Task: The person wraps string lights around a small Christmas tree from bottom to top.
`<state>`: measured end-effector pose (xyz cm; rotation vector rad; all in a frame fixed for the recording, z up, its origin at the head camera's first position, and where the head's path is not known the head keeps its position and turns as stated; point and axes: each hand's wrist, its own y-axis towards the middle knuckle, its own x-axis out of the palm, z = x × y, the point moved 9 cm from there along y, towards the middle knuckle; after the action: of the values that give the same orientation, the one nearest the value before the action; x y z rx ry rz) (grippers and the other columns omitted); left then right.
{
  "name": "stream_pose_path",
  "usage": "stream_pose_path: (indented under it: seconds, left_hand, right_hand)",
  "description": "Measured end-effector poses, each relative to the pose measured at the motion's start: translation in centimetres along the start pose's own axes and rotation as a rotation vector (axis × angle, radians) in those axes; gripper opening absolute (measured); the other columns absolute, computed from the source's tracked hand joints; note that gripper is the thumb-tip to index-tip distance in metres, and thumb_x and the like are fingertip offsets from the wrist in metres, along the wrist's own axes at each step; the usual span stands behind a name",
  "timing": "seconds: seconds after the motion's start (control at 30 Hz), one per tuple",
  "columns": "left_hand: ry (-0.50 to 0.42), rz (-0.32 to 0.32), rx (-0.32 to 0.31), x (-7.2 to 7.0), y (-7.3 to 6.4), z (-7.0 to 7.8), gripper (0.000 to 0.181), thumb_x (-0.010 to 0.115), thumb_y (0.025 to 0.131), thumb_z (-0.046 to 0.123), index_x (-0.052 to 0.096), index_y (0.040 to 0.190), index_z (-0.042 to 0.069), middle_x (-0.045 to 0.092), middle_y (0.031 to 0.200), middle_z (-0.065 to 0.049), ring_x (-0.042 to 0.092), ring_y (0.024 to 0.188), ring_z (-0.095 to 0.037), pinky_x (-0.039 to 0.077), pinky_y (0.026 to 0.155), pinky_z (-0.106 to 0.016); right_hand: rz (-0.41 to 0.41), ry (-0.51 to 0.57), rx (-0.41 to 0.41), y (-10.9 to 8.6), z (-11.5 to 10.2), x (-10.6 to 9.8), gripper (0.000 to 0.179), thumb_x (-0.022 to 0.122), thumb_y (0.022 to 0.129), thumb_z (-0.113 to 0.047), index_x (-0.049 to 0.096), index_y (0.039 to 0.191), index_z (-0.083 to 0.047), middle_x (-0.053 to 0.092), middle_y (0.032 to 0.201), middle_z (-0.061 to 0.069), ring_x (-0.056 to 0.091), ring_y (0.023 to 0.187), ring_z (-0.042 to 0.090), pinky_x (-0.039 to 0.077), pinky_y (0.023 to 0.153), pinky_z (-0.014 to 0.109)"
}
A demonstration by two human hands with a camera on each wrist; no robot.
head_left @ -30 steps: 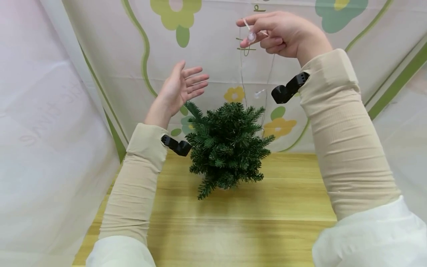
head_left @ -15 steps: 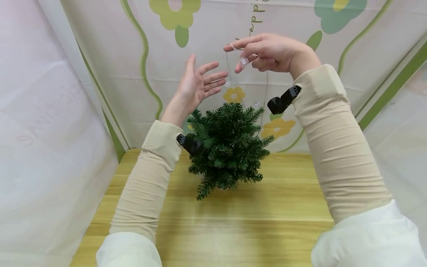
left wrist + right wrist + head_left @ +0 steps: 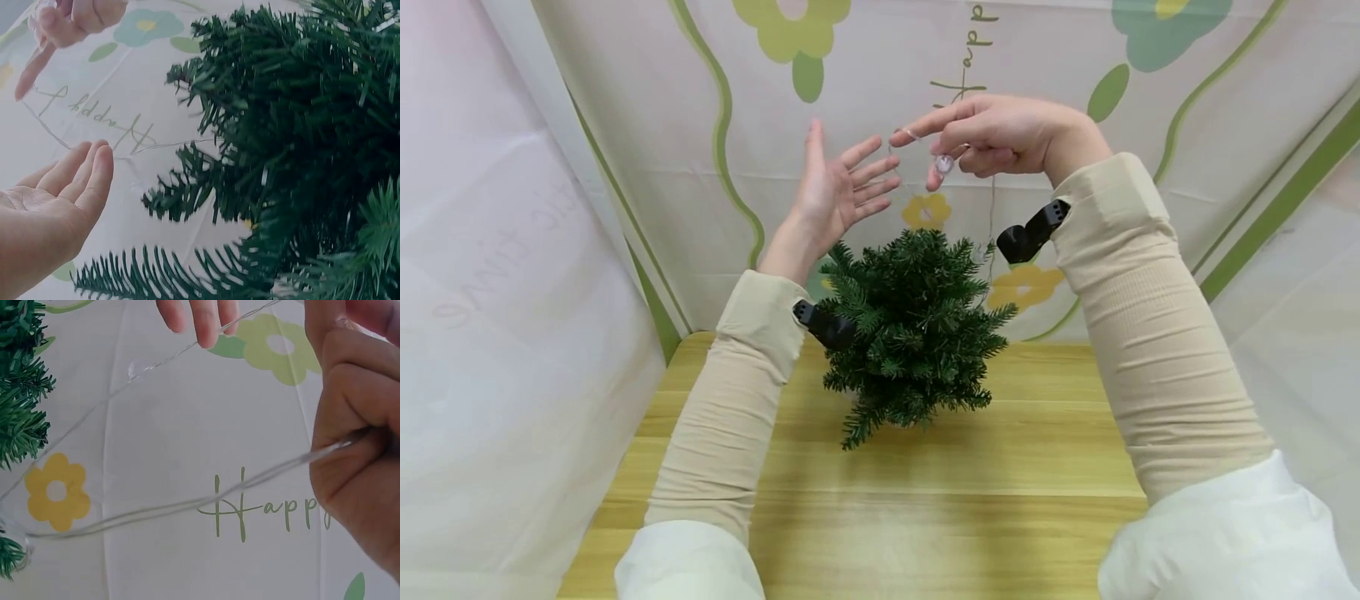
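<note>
A small green artificial Christmas tree (image 3: 917, 333) stands on the table in the head view. Above and behind it, my right hand (image 3: 1011, 137) grips a clear string of lights (image 3: 187, 506), its index finger stretched toward the left. One clear bulb (image 3: 944, 164) hangs by those fingers. In the right wrist view, wire runs from the curled fingers back to the branches, and another strand with a bulb (image 3: 139, 370) slants up past the left fingertips. My left hand (image 3: 838, 187) is spread, palm up, left of the tree top, its fingertips right at the wire.
The wooden table (image 3: 880, 517) extends in front of the tree. A cloth backdrop (image 3: 872, 50) with printed flowers and writing hangs close behind, and pale cloth walls (image 3: 497, 333) flank both sides. A black wrist camera (image 3: 1030, 233) sits on each cuff.
My right hand has come down and left with the string of lights, bringing the wire to the left fingertips. My left hand has moved right, then slightly back left.
</note>
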<state>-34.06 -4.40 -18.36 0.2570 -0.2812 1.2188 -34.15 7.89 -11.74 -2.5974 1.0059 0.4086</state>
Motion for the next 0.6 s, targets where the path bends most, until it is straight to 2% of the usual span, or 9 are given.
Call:
stream_pose_path:
  seconds: [0.2,0.33,0.47,0.6]
  left_hand:
    - [-0.048,0.003,0.011,-0.4,0.0,0.2,0.085,-0.005,0.091,0.070,0.033,0.150,0.022,0.038,0.153,-0.002,0.038,0.141,-0.026,0.030,0.117,-0.040]
    - [-0.114,0.018,0.016,-0.3,0.1,0.3,0.087,-0.003,0.090,0.072,0.032,0.150,0.020,0.033,0.156,0.001,0.036,0.141,-0.026,0.028,0.118,-0.039]
    - [-0.258,0.061,0.021,-0.5,0.3,0.3,0.086,0.005,0.091,0.073,0.034,0.149,0.017,0.030,0.157,0.002,0.036,0.141,-0.026,0.029,0.118,-0.037]
    - [-0.440,0.080,0.045,-0.5,0.3,0.5,0.084,0.015,0.091,0.073,0.034,0.149,0.014,0.028,0.158,0.001,0.035,0.142,-0.029,0.030,0.117,-0.036]
  right_hand:
    - [-0.018,0.000,0.016,-0.2,0.3,0.2,0.037,0.051,0.098,-0.011,0.054,0.134,-0.013,0.071,0.084,0.008,0.023,0.035,0.008,0.020,0.036,0.021]
    - [-0.007,-0.008,0.054,-0.3,0.8,0.3,0.043,0.053,0.096,-0.010,0.049,0.139,-0.011,0.073,0.093,0.006,0.027,0.037,0.006,0.026,0.039,0.019]
    - [-0.039,-0.026,0.091,-0.6,1.3,0.8,0.048,0.054,0.096,-0.009,0.042,0.143,-0.006,0.073,0.107,0.003,0.039,0.043,0.006,0.033,0.044,0.017]
    - [-0.086,-0.094,0.121,-1.0,2.1,1.2,0.044,0.055,0.097,-0.014,0.047,0.139,-0.003,0.070,0.116,-0.001,0.056,0.057,0.005,0.043,0.051,0.017]
